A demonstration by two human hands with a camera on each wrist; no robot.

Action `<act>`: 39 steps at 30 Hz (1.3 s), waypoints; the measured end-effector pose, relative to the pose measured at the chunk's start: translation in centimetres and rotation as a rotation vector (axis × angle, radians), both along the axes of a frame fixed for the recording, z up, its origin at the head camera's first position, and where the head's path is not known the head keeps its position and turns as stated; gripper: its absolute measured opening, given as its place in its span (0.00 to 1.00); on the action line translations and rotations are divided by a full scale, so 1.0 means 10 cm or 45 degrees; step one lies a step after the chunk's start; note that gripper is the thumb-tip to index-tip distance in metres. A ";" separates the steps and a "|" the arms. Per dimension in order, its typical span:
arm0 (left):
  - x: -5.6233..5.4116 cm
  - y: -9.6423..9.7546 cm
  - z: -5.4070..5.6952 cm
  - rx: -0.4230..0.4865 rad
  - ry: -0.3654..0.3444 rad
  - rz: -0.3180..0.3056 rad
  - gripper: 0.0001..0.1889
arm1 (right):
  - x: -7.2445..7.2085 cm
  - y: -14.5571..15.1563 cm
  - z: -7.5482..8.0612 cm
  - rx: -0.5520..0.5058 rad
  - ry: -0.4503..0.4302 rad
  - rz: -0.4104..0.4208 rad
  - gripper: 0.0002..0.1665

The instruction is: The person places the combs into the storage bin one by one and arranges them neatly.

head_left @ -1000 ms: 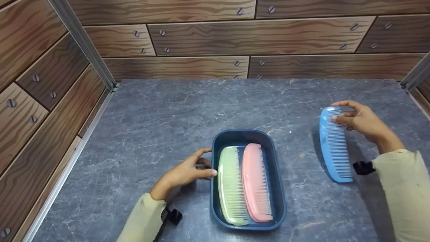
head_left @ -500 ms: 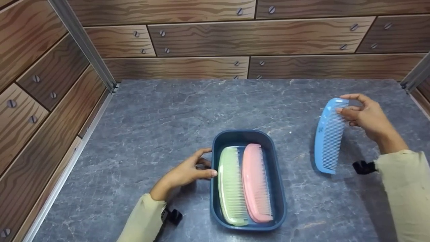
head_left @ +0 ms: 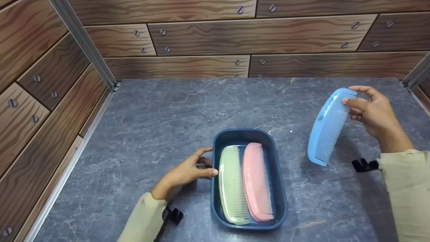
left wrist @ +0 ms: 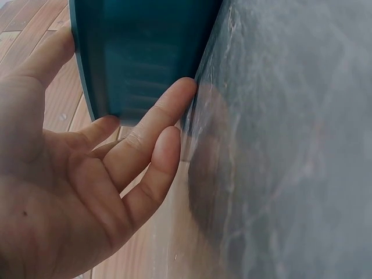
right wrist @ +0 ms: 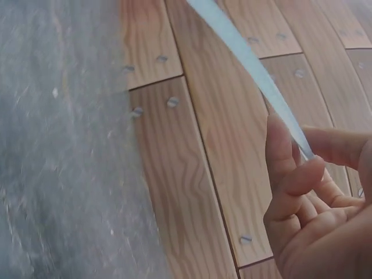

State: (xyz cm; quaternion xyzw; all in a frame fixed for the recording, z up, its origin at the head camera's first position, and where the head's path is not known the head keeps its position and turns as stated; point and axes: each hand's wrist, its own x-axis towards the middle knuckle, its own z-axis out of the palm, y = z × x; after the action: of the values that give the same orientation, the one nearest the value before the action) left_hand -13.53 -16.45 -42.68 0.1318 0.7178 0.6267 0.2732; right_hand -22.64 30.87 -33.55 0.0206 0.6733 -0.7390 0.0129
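My right hand [head_left: 378,112] pinches a blue comb [head_left: 324,134] by its upper end, thumb on the near face. The comb slants down to the left over the grey table. Edge-on, the same comb [right wrist: 256,64] shows as a thin strip between thumb and fingers of the right hand [right wrist: 319,203]. Inside a dark blue oblong box [head_left: 248,136] lie a green comb [head_left: 231,186] and a pink comb [head_left: 256,183], side by side. My left hand [head_left: 188,171] touches the box's left side, thumb at the rim, relaxed fingers against the outer wall [left wrist: 133,64].
The grey marbled tabletop [head_left: 161,111] is bounded by wood-patterned panels [head_left: 201,38] at the back and on the left. A metal corner post [head_left: 84,43] stands at the back left. Black wrist cameras sit at both sleeves.
My right hand has moved up and slightly right with the blue comb, whose lower end has swung left. The left hand, the box and the combs in it have stayed put.
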 end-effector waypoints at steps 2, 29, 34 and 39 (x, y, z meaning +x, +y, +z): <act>0.00 0.00 0.00 -0.004 0.003 0.002 0.45 | 0.01 -0.02 0.02 -0.074 0.002 0.021 0.23; 0.01 0.00 0.00 -0.040 0.008 0.002 0.44 | 0.11 -0.46 0.15 -0.331 0.075 0.199 0.20; 0.01 0.00 0.01 -0.039 0.020 0.006 0.45 | 0.11 -0.58 0.13 -0.305 0.056 0.225 0.20; 0.01 0.01 0.00 -0.037 0.017 0.007 0.45 | 0.12 -0.68 0.12 -0.259 0.040 0.240 0.18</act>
State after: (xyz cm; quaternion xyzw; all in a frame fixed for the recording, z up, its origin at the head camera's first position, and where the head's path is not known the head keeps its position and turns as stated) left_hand -13.43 -16.40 -42.72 0.1299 0.7290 0.6161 0.2685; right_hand -21.45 24.06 -32.35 -0.0557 0.5940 -0.7992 0.0739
